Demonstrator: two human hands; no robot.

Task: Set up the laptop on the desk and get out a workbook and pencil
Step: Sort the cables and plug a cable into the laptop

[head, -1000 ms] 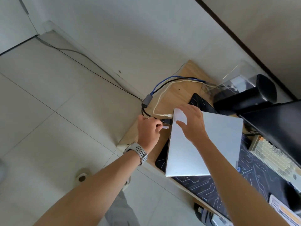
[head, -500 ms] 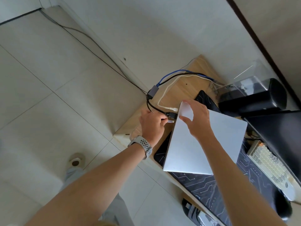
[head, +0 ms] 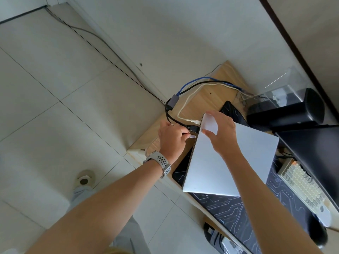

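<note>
From the head camera, the closed laptop (head: 229,158) lies on the dark mat (head: 229,208) at the counter (head: 203,99) end. Your right hand (head: 219,132) presses flat and spread on its 11 o'clock corner. Your left hand (head: 172,137) pinches a small plug (head: 192,136) at the laptop's 9 o'clock edge. Keep the lid pinned and push the plug in straight, level with the edge. The port itself is hidden; no workbook or pencil shows.
</note>
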